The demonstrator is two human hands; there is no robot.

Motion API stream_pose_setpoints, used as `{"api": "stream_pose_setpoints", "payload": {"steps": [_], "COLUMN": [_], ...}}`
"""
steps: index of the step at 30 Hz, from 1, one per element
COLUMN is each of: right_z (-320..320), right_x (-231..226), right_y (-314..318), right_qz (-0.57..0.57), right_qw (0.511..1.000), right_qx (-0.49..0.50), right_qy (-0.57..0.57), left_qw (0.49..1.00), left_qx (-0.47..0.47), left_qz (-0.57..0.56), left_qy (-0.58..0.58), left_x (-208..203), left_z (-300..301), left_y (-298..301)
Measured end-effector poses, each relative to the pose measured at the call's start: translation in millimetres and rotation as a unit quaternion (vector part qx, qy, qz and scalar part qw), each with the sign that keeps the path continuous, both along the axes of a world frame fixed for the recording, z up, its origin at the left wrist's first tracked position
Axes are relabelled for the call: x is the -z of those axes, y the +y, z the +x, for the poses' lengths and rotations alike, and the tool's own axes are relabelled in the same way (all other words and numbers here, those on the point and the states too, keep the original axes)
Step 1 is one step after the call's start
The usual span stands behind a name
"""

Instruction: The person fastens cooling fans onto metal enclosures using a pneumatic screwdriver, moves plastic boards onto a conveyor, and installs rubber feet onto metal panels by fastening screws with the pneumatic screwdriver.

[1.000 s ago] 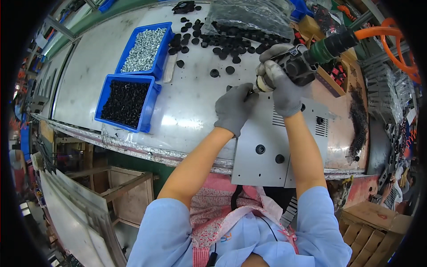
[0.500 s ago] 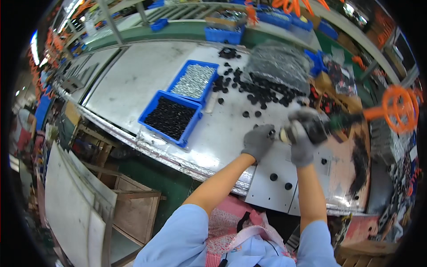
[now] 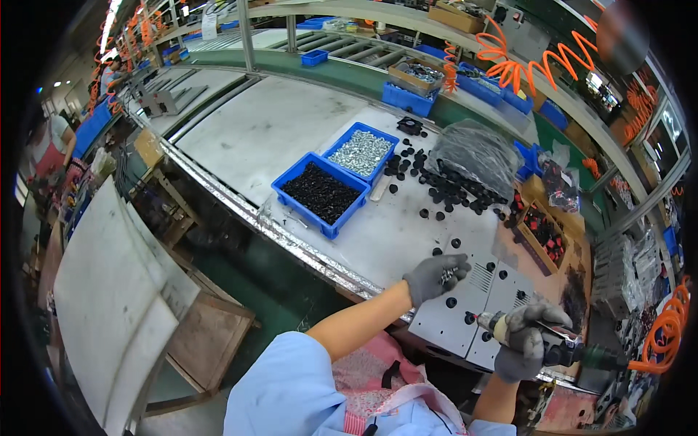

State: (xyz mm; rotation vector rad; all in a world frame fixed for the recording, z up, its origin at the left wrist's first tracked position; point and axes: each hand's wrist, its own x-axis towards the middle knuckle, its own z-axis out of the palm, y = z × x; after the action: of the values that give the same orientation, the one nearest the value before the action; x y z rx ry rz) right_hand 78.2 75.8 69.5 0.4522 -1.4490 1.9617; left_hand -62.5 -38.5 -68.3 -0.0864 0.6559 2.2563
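My right hand (image 3: 525,341), in a grey glove, is wrapped round a pneumatic screwdriver (image 3: 560,349) lying nearly level. The tool's tip is at a black round foot (image 3: 470,318) on a grey metal panel (image 3: 442,330); whether they touch I cannot tell. My left hand (image 3: 430,280), gloved too, is curled palm up over the panels around several small silver screws (image 3: 448,275). More black feet sit on this panel and on the slotted grey panel (image 3: 518,285) beside it.
A blue bin of small black pieces (image 3: 320,192) and another of silver pieces (image 3: 360,152) stand left of loose black feet (image 3: 451,190). Behind these is a plastic bag (image 3: 472,156). A cardboard box (image 3: 542,236) lies right; an orange coiled hose (image 3: 665,330) trails from the tool.
The view has shifted. The hands have moved apart: my right hand brought the screwdriver down to a foot on the panels, while my left hand is now curled over the panels.
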Motion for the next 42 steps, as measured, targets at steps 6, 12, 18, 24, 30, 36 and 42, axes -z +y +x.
{"api": "stream_pose_setpoints", "payload": {"steps": [6, 12, 18, 24, 30, 36, 42], "right_z": [17.4, 32.4, 36.3, 40.3, 36.1, 20.1, 24.7], "right_x": [6.2, 8.3, 6.4, 8.9, 18.0, 1.0, 3.6], "right_y": [9.7, 35.2, 29.8, 33.6, 16.9, 6.9, 10.1], "right_qz": [0.011, 0.065, 0.053, 0.037, -0.02, 0.092, 0.118], "right_qw": [0.999, 0.996, 0.995, 0.995, 0.993, 0.987, 0.985], "right_qx": [0.035, 0.069, 0.089, 0.092, 0.113, 0.017, 0.071], "right_qy": [0.008, 0.004, -0.008, -0.019, -0.02, 0.128, 0.103], "left_qw": [0.996, 0.988, 0.988, 0.985, 0.969, 0.982, 0.979], "left_qx": [0.043, 0.056, 0.122, 0.151, 0.148, 0.143, 0.181], "left_qz": [-0.074, -0.105, -0.002, -0.034, -0.141, -0.091, -0.066], "left_qy": [-0.02, 0.103, 0.091, 0.072, 0.138, 0.087, 0.065], "left_x": [-14.6, -23.0, -32.0, -41.4, -54.8, -41.4, -44.2], "left_z": [35.8, 63.7, 89.3, 93.7, 95.3, 84.7, 88.8], "left_y": [-1.4, -0.6, 4.3, 10.2, 9.0, 6.8, 18.1]}}
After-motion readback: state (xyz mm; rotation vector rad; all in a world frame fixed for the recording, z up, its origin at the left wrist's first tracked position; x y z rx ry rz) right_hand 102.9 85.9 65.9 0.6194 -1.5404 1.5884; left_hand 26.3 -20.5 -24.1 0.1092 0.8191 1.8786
